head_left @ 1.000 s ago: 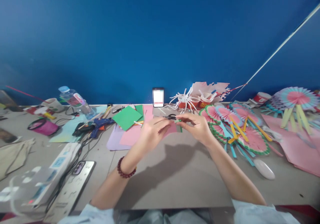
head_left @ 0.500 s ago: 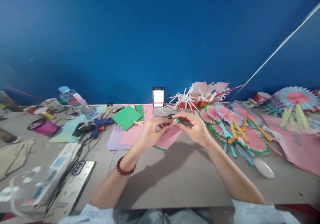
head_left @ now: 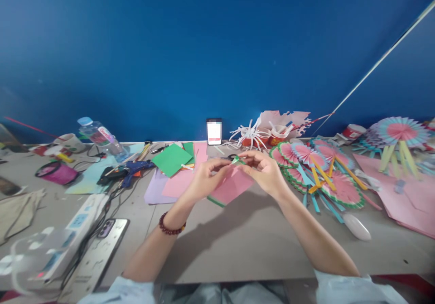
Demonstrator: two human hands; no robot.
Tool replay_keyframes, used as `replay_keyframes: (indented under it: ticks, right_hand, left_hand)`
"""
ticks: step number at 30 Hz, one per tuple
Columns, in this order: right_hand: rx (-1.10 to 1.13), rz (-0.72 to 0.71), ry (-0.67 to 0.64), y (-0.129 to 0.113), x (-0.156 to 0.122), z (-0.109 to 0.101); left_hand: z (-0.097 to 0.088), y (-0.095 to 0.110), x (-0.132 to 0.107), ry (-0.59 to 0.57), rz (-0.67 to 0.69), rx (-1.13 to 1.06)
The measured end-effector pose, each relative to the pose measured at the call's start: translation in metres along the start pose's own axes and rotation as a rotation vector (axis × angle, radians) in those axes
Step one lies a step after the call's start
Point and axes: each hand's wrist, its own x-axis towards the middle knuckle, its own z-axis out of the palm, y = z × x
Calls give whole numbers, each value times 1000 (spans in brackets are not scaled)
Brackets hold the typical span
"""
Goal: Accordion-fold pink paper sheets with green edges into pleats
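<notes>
Between my hands hangs a sheet of pink paper (head_left: 231, 187) with a green edge, its top part bent over where the fingers pinch it. My left hand (head_left: 208, 178), with a beaded bracelet at the wrist, grips the upper left of the sheet. On the other side, my right hand (head_left: 263, 171) pinches the upper right edge between thumb and fingers. Both hands are raised a little over the grey table. The fingers hide part of the fold. Behind the right hand lie dark scissors (head_left: 233, 157), partly covered.
Green paper (head_left: 172, 159) and lilac paper (head_left: 157, 187) lie to the left, near a blue glue gun (head_left: 136, 170). Several pleated paper fans (head_left: 343, 188) spread at the right beside a white mouse (head_left: 356, 227). A lit phone (head_left: 214, 132) leans on the wall. A power strip (head_left: 76, 231) lies front left.
The pink paper has tilted and opened out, so more of its face shows below my hands. Both hands have stayed nearly in place and still pinch it.
</notes>
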Motion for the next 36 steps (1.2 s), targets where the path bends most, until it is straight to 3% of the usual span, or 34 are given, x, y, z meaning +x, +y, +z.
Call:
replay_keyframes:
  ticks: [8, 17, 23, 30, 36]
  right_hand:
    - [39, 32, 15, -1, 2, 1]
    - [17, 32, 154, -4, -4, 5]
    - [-40, -58, 217, -8, -7, 7]
    - [-212, -259, 237, -19, -18, 12]
    - [-300, -343, 253, -24, -22, 12]
  left_hand:
    - [9, -8, 1, 18, 1, -75]
    - [18, -10, 0, 26, -47, -272]
    - [20, -10, -2, -2, 38, -262]
    - [14, -9, -3, 134, 295, -65]
    - [14, -9, -5, 153, 298, -52]
